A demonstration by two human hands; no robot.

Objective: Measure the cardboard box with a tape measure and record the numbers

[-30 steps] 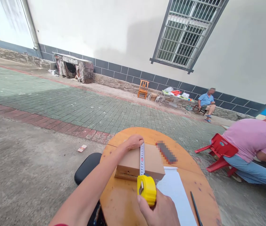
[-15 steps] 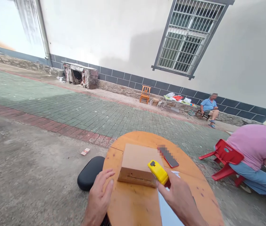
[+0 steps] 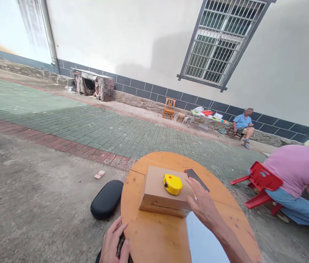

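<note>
A yellow tape measure [image 3: 172,184] lies on top of a brown cardboard box [image 3: 154,182], which rests on a round wooden table [image 3: 154,237]. My right hand [image 3: 202,199] is beside the box's right side, fingers spread and holding nothing, a little apart from the tape measure. Beneath my right forearm lies a white sheet [image 3: 202,237], partly covered. At the table's left edge is my left hand [image 3: 114,239], its fingers apart; something dark shows between thumb and fingers, too hidden to name. Behind my right hand lies a phone with a red edge [image 3: 197,179].
A black oval case [image 3: 106,199] sits left of the table, low down. On the ground lies a small packet [image 3: 99,174]. To the right, a person in pink [image 3: 294,168] sits on a red plastic chair [image 3: 266,177]; another person [image 3: 243,122] sits by the wall.
The tape measure has left my right hand and now lies on the box. My right hand has opened beside it. My left hand has moved down to the table's edge.
</note>
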